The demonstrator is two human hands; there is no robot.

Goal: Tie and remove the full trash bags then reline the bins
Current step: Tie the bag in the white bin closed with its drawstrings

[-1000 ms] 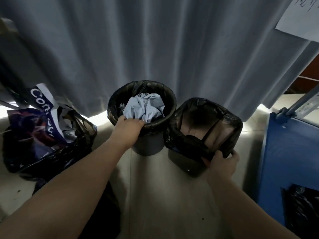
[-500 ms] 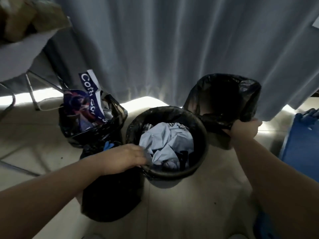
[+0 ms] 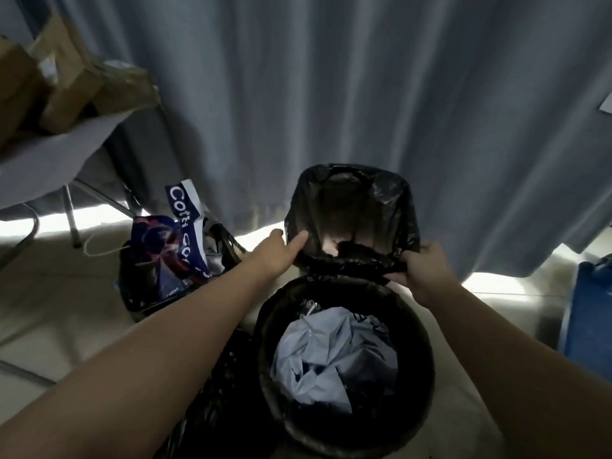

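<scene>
I hold the rectangular bin lined with a thin black plastic bag (image 3: 352, 213) tipped toward me, so its open mouth faces me and its long axis runs from the mouth back toward the grey-blue pleated curtain (image 3: 331, 94). It sits just beyond, and above, the round black bin (image 3: 344, 359).

My right hand (image 3: 422, 271) is closed on the bunched black liner at the near right corner of the rim, thumb and fingers pinching the plastic. My left hand (image 3: 281, 248) is at the near left corner of the same rim, fingers extended along the liner edge; I cannot tell whether they are clamped on it.

The round black bin stands upright directly below me, mouth up, lined in black. Crumpled pale blue plastic sheeting (image 3: 334, 356) fills its middle.

To the left, on the pale tiled floor (image 3: 49, 293), a black bag stuffed with waste (image 3: 149, 286) stands open, with a blue and white printed paper bag (image 3: 178, 233) sticking up out of it. A blue container (image 3: 589, 309) stands at the right edge. Brown cardboard boxes (image 3: 59, 77) rest on a grey table (image 3: 49, 154) at upper left.
</scene>
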